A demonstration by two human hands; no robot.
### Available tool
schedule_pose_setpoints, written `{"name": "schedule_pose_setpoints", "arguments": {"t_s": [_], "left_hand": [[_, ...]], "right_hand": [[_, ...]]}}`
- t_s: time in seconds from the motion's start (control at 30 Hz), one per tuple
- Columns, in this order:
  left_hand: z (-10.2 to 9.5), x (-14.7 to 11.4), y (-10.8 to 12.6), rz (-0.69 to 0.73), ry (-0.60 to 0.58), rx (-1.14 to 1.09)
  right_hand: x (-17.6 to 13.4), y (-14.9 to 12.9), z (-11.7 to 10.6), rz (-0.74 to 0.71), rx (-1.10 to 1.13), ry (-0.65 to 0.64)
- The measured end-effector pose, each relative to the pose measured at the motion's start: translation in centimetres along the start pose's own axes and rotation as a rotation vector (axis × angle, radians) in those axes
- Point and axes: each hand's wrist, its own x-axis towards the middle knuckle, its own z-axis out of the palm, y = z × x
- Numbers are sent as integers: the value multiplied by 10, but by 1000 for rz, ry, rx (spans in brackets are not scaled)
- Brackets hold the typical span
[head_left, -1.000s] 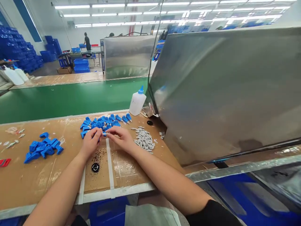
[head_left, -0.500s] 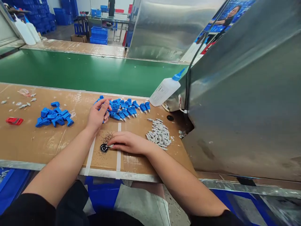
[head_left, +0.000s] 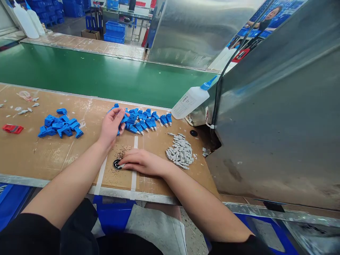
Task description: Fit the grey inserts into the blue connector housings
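My right hand pinches a small light-grey plastic piece, its tip at a small black round dish. Dark specks are scattered around the dish on a cardboard sheet. Farther back, my left hand is closed, with a blue plastic part at its fingertips. Just beyond it lies a group of blue parts, several with pale tips pointing toward me. To the right of my right hand is a heap of grey pieces.
Another pile of blue parts and a red object lie on the left. A white bottle with a blue nozzle leans against the metal panel on the right. Beyond the table runs a green belt. A person is visible far right.
My left fingers have drawn together on a blue part at the edge of the group. The right hand's grey piece has shifted slightly over the dish. The view has tilted a little.
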Motion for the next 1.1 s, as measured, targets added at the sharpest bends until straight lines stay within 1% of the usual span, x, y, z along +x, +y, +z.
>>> {"name": "schedule_pose_setpoints", "arguments": {"t_s": [0.07, 0.13, 0.2, 0.23, 0.3, 0.4, 0.5, 0.6, 0.67, 0.73, 0.8, 0.87, 1.0, 1.1], "left_hand": [[-1, 0, 1, -8, 14, -36], [-2, 0, 4, -36, 31, -79], [-2, 0, 7, -70, 39, -124], [-2, -1, 9, -84, 37, -142], [0, -3, 13, -105, 29, -158], [3, -8, 19, -147, -9, -135], [6, -13, 23, -203, -116, -70], [7, -16, 22, -226, -206, 52], [7, -17, 19, -281, -217, 130], [6, -17, 17, -369, -222, 181], [5, -16, 15, -441, -240, 200], [4, -16, 14, -488, -267, 196], [1, -15, 14, -517, -296, 195], [2, -15, 11, -525, -308, 208]], "right_hand": [[-1, 3, 0, 108, 127, 186], [-3, 7, -3, 230, 264, 410], [-5, 11, -9, 297, 347, 597], [-6, 11, -13, 306, 350, 664], [-7, 11, -21, 297, 303, 736], [-7, 11, -28, 280, 237, 749], [-5, 16, -28, 283, 255, 752], [-5, 21, -29, 266, 253, 756], [-6, 23, -31, 233, 158, 750], [-7, 22, -34, 169, 4, 735], [-9, 21, -36, 99, -142, 714], [-10, 20, -37, 62, -232, 702], [-10, 23, -38, 80, -336, 690], [-10, 26, -38, 79, -447, 632]]}}
